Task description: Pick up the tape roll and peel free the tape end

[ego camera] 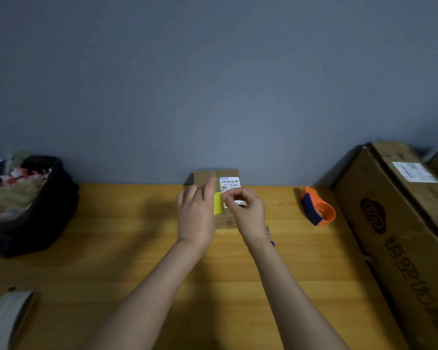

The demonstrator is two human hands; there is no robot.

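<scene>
Box [208, 176] brown, taped; right hand [248, 213] fingers pinch its white label [230, 184], left hand [196, 213] flat

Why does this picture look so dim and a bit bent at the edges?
Head view: the light is low, so the wall is murky. The hands cast soft shadows on the wooden table. The wide lens bows the big carton at right. The tape roll at lower left is blurred, and the label print is unreadable.
</scene>
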